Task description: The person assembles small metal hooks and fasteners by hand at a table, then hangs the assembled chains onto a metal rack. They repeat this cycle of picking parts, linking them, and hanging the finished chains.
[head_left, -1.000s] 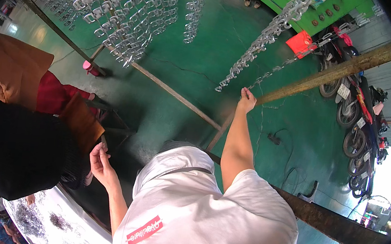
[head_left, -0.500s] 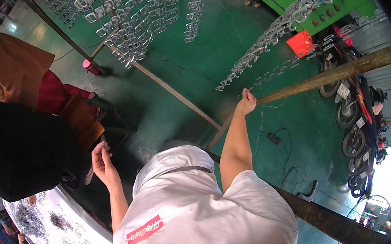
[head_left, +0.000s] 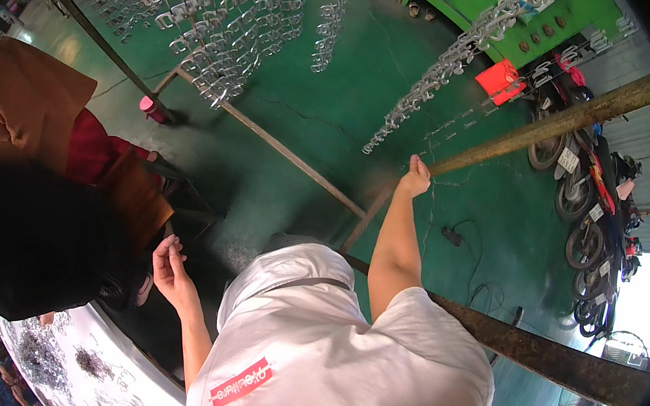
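Observation:
My right hand [head_left: 416, 176] reaches forward at the end of a stretched arm, thumb and fingers pinched. Just above its fingertips is the lower end of a thin hanging strand of small metal pieces [head_left: 452, 128]. Whether the fingers grip that strand or a small piece cannot be made out. A denser hanging row of silvery metal links [head_left: 427, 85] ends slightly left of the hand. My left hand [head_left: 175, 270] is held low beside my body, fingers curled in and thumb against them; anything inside is too small to see.
Many buckle-like metal pieces [head_left: 224, 31] hang at the upper left. A rusty beam [head_left: 548, 144] passes beside my right hand. A person in a brown head covering [head_left: 25, 93] is at the left, near a white table [head_left: 122, 368]. Motorbikes [head_left: 582, 196] line the right.
My right hand has moved slightly down and right, and its fingertips look farther from the strand. The thin strand has shifted a little. My left hand stays almost where it was.

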Action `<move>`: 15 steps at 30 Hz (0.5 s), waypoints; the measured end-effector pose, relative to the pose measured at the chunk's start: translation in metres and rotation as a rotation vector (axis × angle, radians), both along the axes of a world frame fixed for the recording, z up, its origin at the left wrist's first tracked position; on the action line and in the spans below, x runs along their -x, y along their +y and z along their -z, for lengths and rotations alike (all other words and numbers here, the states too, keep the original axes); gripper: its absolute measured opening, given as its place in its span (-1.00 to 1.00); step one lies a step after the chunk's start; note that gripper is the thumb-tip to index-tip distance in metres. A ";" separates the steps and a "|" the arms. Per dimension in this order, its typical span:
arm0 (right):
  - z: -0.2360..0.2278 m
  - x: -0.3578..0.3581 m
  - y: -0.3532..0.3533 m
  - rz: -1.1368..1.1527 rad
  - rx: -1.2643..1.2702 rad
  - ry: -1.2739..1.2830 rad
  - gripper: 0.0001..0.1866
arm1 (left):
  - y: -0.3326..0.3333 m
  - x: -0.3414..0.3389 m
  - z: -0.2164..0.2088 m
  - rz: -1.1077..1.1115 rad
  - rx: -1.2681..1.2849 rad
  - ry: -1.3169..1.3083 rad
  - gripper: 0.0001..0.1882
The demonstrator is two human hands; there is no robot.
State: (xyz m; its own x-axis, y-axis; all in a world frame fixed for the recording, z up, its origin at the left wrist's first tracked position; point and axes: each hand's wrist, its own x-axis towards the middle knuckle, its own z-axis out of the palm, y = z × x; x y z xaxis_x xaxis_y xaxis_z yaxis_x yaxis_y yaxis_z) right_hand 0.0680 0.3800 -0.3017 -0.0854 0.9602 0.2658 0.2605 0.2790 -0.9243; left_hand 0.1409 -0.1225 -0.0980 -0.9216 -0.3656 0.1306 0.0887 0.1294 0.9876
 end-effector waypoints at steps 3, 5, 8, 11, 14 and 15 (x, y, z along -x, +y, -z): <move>0.000 -0.001 0.002 -0.006 -0.022 -0.050 -0.82 | 0.000 -0.003 0.001 -0.009 -0.004 0.008 -0.82; -0.004 -0.001 0.002 -0.017 -0.024 -0.076 -0.82 | 0.000 -0.005 0.001 -0.015 -0.009 0.014 -0.83; -0.013 -0.002 -0.004 -0.026 -0.032 -0.097 -0.80 | -0.001 -0.007 0.001 -0.024 -0.014 0.026 -0.83; -0.023 -0.005 -0.018 -0.052 -0.021 -0.103 -0.79 | -0.004 -0.012 -0.001 -0.038 -0.014 0.041 -0.83; -0.026 -0.010 -0.038 -0.092 0.005 -0.119 -0.80 | -0.010 -0.020 -0.007 -0.064 -0.014 0.040 -0.83; -0.025 -0.014 -0.044 -0.102 -0.035 -0.154 -0.80 | -0.012 -0.023 -0.009 -0.062 -0.038 0.036 -0.83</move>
